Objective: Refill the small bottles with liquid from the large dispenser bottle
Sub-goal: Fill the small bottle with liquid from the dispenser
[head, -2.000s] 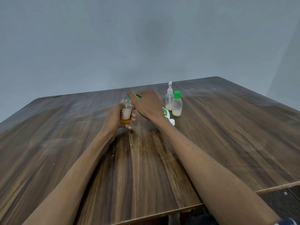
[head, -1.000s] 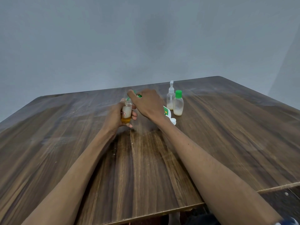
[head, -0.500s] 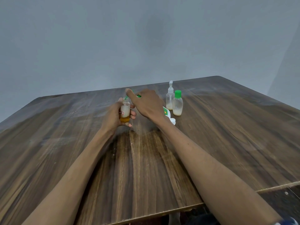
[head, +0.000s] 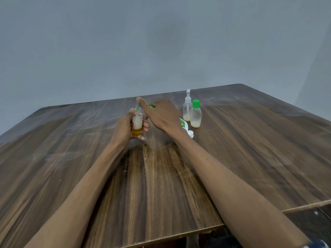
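Left hand (head: 125,129) grips small clear glass bottle (head: 137,122) upright, neck uncapped, amber liquid at base w/ whitish layer above. Right hand (head: 161,115) hovers just above-right of it, fingers curled on green plastic piece (head: 152,106) (mostly hidden). Right of grip: clear pump bottle (head: 187,109), green-capped clear bottle (head: 195,114), standing on brown wooden table (head: 250,149).

Both forearms bare, reaching forward over the table and converging near centre. Left hand (head: 125,128) upright, fingers and thumb curled round a small bottle (head: 137,122), fingertips showing at its right side. Right hand (head: 161,115) raised just beside and above it, back of hand toward camera, index finger stretched out over the bottle's open mouth; seems to pinch something green, mostly hidden behind the fingers
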